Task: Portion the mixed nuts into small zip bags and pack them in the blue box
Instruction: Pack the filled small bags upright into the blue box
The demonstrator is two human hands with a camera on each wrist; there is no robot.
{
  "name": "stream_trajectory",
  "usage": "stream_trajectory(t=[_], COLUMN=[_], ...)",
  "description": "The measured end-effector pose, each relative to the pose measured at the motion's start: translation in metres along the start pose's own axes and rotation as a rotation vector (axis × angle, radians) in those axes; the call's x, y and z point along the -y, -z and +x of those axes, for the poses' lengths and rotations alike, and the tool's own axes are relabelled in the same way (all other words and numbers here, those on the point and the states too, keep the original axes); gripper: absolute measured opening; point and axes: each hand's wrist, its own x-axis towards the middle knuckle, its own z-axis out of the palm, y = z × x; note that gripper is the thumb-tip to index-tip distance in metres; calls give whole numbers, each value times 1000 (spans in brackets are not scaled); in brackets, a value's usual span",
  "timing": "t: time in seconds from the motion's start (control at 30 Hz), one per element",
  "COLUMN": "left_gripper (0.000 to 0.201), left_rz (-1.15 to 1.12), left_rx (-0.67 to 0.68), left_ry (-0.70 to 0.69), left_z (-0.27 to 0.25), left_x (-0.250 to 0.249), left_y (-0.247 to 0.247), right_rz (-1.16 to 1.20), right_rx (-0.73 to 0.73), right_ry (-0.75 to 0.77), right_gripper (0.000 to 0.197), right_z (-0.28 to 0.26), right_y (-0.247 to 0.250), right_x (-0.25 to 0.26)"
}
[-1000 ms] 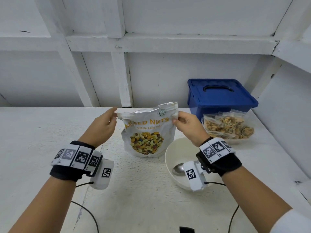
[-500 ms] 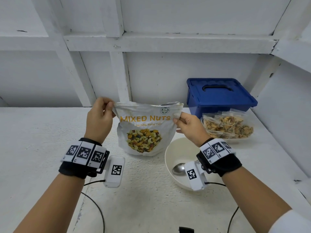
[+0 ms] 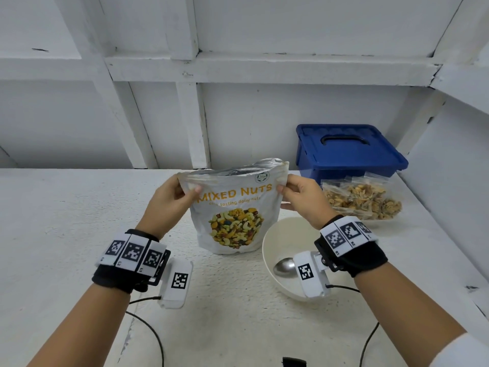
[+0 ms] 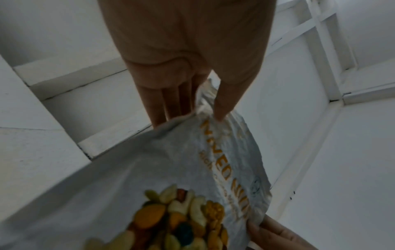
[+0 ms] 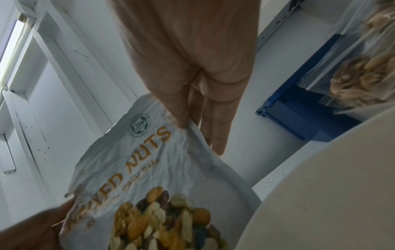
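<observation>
A white "MIXED NUTS" pouch (image 3: 232, 207) stands upright on the table, its top spread open and showing silver lining. My left hand (image 3: 182, 193) pinches the pouch's top left corner, thumb on the front. My right hand (image 3: 285, 186) pinches the top right corner. The left wrist view shows the left thumb (image 4: 222, 108) on the pouch (image 4: 171, 160); in the right wrist view my right hand (image 5: 192, 121) grips the pouch (image 5: 149, 160) edge. The blue box (image 3: 346, 152) sits closed at the back right, with filled small zip bags (image 3: 362, 200) in front of it.
A cream bowl (image 3: 277, 234) holding a metal spoon (image 3: 284, 266) stands right of the pouch, under my right wrist. White walls close in behind and to the right. Cables (image 3: 150, 332) trail over the table's front.
The pouch has been lifted upright and its top pulled open. My left hand shifted from touching the left corner to pinching it, and both hands drew nearer to me.
</observation>
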Motion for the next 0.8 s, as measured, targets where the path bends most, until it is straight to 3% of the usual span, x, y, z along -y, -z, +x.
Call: stream_trajectory(t=[0.13, 0.37, 0.53, 0.63, 0.73, 0.8], left_gripper=[17, 6, 12, 14, 2, 13], left_rz=[-34, 20, 12, -3, -69, -82], left_rx=[97, 66, 79, 75, 13, -12], left_ry=[29, -63, -102, -129, -111, -120], left_z=[-3, 2, 1, 1, 2, 3], left_x=[1, 0, -4, -7, -7, -7], left_y=[2, 2, -3, -8, -8, -7], right_rz=[24, 36, 5, 0, 74, 106], right_rx=[-21, -19, -23, 0, -49, -65], right_ry=[-6, -6, -24, 42, 115, 136], right_gripper=[17, 16, 17, 17, 12, 13], right_z=[1, 0, 0, 0, 1, 2], right_y=[3, 9, 12, 13, 13, 12], right_x=[-1, -3, 1, 7, 12, 13])
